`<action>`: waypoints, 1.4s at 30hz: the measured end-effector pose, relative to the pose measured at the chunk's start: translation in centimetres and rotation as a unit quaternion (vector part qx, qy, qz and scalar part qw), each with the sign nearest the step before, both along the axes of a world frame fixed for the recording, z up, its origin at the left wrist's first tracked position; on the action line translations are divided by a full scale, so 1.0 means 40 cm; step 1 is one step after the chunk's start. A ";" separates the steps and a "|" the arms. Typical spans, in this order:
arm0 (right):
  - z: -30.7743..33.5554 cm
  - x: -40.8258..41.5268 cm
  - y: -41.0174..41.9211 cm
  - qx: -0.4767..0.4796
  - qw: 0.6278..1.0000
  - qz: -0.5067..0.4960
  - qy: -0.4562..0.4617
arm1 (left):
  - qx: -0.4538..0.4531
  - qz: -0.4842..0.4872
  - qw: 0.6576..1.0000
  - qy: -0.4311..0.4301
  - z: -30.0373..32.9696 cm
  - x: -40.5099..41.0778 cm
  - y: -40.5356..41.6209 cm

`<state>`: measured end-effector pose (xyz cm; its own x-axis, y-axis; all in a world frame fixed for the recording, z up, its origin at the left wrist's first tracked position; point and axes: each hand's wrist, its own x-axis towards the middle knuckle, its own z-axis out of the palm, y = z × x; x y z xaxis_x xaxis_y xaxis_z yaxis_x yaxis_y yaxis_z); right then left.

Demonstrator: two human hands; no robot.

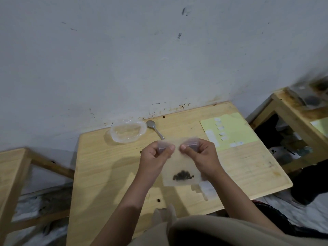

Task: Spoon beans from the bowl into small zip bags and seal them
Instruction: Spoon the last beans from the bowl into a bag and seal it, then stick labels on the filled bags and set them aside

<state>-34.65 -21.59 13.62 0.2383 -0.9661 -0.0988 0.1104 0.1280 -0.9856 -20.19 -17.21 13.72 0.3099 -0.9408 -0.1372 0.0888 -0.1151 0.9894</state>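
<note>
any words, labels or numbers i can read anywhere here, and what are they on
No text can be read in this view.
White stickers on the yellow-green sheet: no print can be made out on them.
Zip bag held by the left hand and right hand: no print visible.
Clear bowl and spoon: no markings visible.

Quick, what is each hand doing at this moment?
Left hand: pinches the top edge of the zip bag.
Right hand: pinches the same top edge.
</note>
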 end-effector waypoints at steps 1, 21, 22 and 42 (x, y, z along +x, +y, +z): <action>-0.001 -0.010 -0.004 -0.007 1.000 0.008 0.003 | 0.002 -0.007 1.000 0.004 0.001 -0.014 -0.006; -0.092 -0.307 -0.206 0.148 0.979 -0.135 -0.024 | -0.007 0.017 0.999 0.035 -0.059 -0.262 -0.201; -0.100 -0.319 -0.223 0.153 0.980 -0.125 -0.020 | -0.008 0.013 1.000 0.016 -0.066 -0.274 -0.215; -0.358 -0.292 -0.671 0.021 0.800 -0.007 0.600 | 0.121 0.118 0.985 -0.034 -0.096 -0.275 -0.389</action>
<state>-46.34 -48.41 -0.70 -0.0629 -0.9579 -0.2803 -0.9096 0.1706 -0.3789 -31.17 -32.76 9.90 0.5325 -0.7835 -0.3203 0.0768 -0.3321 0.9401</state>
